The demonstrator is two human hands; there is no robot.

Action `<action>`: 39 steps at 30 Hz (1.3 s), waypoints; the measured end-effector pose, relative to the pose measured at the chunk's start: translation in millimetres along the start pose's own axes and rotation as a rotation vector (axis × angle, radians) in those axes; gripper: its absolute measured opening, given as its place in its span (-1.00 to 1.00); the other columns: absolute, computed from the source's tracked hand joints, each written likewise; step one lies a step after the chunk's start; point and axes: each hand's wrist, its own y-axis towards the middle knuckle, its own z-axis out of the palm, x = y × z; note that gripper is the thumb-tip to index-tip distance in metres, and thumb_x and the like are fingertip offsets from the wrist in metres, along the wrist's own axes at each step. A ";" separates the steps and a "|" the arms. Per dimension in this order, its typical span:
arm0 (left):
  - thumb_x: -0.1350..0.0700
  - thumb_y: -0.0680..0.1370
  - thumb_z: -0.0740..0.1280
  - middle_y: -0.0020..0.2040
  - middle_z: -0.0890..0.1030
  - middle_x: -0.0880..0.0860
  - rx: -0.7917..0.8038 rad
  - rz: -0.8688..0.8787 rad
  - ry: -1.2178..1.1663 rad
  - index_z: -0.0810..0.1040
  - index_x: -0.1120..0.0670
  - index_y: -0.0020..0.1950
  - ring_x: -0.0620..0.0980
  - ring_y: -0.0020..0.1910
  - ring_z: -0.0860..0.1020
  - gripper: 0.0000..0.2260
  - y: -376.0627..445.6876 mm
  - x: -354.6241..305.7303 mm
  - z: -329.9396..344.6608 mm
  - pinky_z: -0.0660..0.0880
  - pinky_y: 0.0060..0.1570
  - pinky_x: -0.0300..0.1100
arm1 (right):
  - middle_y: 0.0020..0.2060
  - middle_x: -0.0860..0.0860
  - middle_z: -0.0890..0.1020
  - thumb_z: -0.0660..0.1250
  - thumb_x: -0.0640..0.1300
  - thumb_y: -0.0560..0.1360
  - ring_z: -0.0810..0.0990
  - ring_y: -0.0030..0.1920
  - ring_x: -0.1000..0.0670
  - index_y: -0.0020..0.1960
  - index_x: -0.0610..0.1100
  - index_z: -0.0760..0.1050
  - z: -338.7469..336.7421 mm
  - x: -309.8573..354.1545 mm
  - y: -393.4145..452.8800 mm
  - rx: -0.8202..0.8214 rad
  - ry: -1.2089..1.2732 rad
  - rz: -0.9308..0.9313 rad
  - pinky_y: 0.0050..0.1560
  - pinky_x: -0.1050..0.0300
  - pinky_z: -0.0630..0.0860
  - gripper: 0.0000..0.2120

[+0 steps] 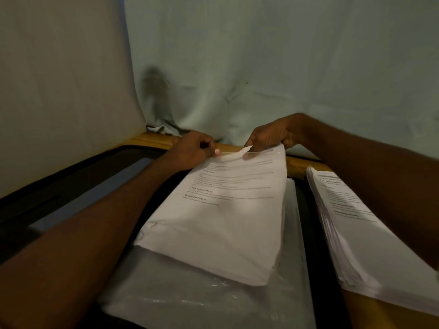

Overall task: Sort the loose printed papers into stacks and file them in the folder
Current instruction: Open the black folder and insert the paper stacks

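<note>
We pinch the far edge of the printed stack (221, 210) with our left hand (190, 150) and right hand (270, 136), filing it; next it must slide into the clear sleeve (190, 293) beneath.

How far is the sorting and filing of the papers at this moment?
Partly done. Two stacks exist: the middle stack lies on clear sleeves, the right stack beside it. In hand: the left hand and right hand pinch the middle stack's far edge. Left: filing both; no stack looks enclosed yet.
</note>
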 end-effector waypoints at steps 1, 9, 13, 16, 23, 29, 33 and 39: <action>-0.06 0.50 0.51 -0.25 0.66 -0.20 -0.023 0.001 0.025 0.67 -0.14 -0.26 -0.29 -0.16 0.59 -0.86 -0.4 -1.4 1.9 0.48 0.07 -0.13 | -0.02 -0.12 0.73 0.43 -0.14 0.57 0.73 -0.14 -0.05 0.20 -0.23 0.65 1.8 0.9 -0.3 0.014 -0.021 -0.004 -0.12 0.09 0.70 -0.75; -0.18 0.51 0.47 -0.29 0.64 -0.12 0.064 -0.006 0.024 0.71 -0.09 -0.18 -0.27 -0.28 0.55 -0.81 -4.5 -17.4 5.0 0.52 -0.04 -0.25 | 0.14 -0.20 0.71 0.49 -0.20 0.47 0.74 -0.03 -0.10 0.29 -0.23 0.60 -2.4 0.9 -5.5 0.085 0.012 -0.026 -0.04 -0.02 0.71 -0.60; -0.04 0.51 0.53 -0.22 0.71 0.01 0.086 0.073 -0.114 0.75 0.07 -0.10 -0.24 -0.28 0.58 -0.82 -9.4 -45.6 18.5 0.49 -0.20 -0.31 | 0.12 -0.21 0.70 0.66 -0.15 0.25 0.73 -0.05 -0.09 0.30 -0.27 0.58 0.1 3.3 -10.0 0.066 0.104 -0.042 0.00 -0.01 0.70 -0.34; 0.06 0.49 0.55 -0.17 0.71 0.19 -0.047 0.083 -0.235 0.74 0.15 -0.11 -0.04 -0.23 0.59 -0.84 -7.8 -50.7 26.5 0.55 -0.13 -0.06 | 0.13 -0.24 0.66 0.61 -0.19 0.24 0.71 -0.11 -0.07 0.35 -0.32 0.52 0.4 -2.1 -11.1 0.096 0.162 -0.042 -0.05 0.04 0.69 -0.29; 0.07 0.52 0.50 -0.22 0.70 -0.03 -0.039 0.115 -0.170 0.73 0.06 -0.10 -0.11 -0.22 0.61 -0.93 -9.9 -70.5 35.4 0.61 -0.02 0.01 | -0.08 -0.14 0.69 0.33 -0.31 0.59 0.69 -0.24 0.01 0.30 -0.30 0.55 -3.3 -10.4 -27.6 0.040 0.287 0.013 -0.23 0.17 0.69 -0.71; -0.05 0.49 0.55 -0.12 0.71 0.02 0.290 0.048 -0.179 0.66 0.08 0.10 -0.08 -0.13 0.68 -0.71 -17.6 -109.6 27.7 0.58 0.02 -0.17 | -0.11 -0.09 0.66 0.33 -0.38 0.56 0.67 -0.19 0.02 0.07 -0.20 0.61 4.0 -25.6 -42.9 -0.168 0.405 0.024 -0.31 0.23 0.64 -0.84; 0.06 0.42 0.61 -0.12 0.65 -0.04 0.190 0.062 -0.183 0.66 0.11 0.06 -0.11 -0.13 0.63 -0.72 -12.8 -130.7 39.3 0.59 -0.01 -0.13 | -0.11 -0.10 0.62 0.29 -0.33 0.61 0.67 -0.26 0.02 0.03 -0.21 0.56 11.4 -36.7 -42.8 -0.301 0.596 0.065 -0.37 0.22 0.62 -0.91; 0.21 0.37 0.62 -0.28 0.58 -0.10 0.060 -0.023 -0.196 0.64 0.05 -0.14 -0.20 -0.29 0.54 -0.79 -0.5 -143.5 55.6 0.49 -0.18 -0.31 | -0.10 -0.10 0.65 0.26 -0.33 0.63 0.71 -0.22 0.02 0.04 -0.23 0.56 13.6 -46.2 -52.5 -0.218 0.749 0.030 -0.24 0.16 0.69 -0.89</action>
